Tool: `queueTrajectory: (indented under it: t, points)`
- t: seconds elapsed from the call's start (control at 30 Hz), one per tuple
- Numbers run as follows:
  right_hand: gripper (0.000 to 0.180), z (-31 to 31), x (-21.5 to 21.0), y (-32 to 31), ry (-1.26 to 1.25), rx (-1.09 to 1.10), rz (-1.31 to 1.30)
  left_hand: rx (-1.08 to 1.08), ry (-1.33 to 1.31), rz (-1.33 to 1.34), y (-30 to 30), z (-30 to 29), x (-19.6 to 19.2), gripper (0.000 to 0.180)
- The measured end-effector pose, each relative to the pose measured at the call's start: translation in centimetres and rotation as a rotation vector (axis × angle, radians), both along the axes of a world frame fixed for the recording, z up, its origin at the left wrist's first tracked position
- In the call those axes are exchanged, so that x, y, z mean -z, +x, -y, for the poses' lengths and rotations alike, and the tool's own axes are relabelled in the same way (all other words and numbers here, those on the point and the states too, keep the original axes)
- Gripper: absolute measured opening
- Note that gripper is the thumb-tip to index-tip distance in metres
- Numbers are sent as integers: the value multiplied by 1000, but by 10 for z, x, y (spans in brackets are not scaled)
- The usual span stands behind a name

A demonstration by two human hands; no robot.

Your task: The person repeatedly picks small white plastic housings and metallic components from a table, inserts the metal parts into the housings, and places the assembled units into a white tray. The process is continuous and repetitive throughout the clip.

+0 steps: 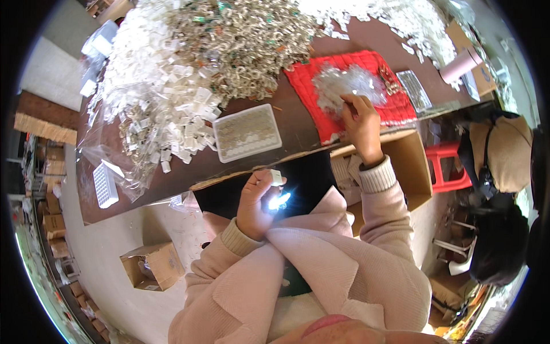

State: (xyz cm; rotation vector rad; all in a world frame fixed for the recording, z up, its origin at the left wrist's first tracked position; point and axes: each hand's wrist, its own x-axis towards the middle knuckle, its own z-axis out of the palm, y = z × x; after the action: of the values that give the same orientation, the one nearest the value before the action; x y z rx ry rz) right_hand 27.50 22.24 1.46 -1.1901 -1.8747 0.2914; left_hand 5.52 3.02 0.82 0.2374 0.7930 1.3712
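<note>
The left hand (254,200) has its grip clamped on a white piece (276,178); the right hand (364,123), grip indeterminable, apparently picks at clear plastic (335,86), calling for a fine pinch.

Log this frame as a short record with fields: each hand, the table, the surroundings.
Left hand: the left hand pinches a small white piece; bright glare just below
Right hand: the right hand is at clear plastic on a red cloth; grip unclear
Table: brown table; white pieces, metallic pieces, white tray
Surroundings: open cardboard box, red stool
</note>
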Motion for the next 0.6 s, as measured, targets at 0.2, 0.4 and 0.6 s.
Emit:
queueTrajectory:
  t: [0.2,0.4,0.6]
  points:
    - [22,1,-10,0,-135,-35,-212,-38,76,119,1,-1,7,13]
    - [21,-1,-12,0,0,-51,-194,1,81,126,-1,-2,16,14]
    - [13,2,-14,-7,-496,-195,-654,-6,70,167,-1,1,8,14]
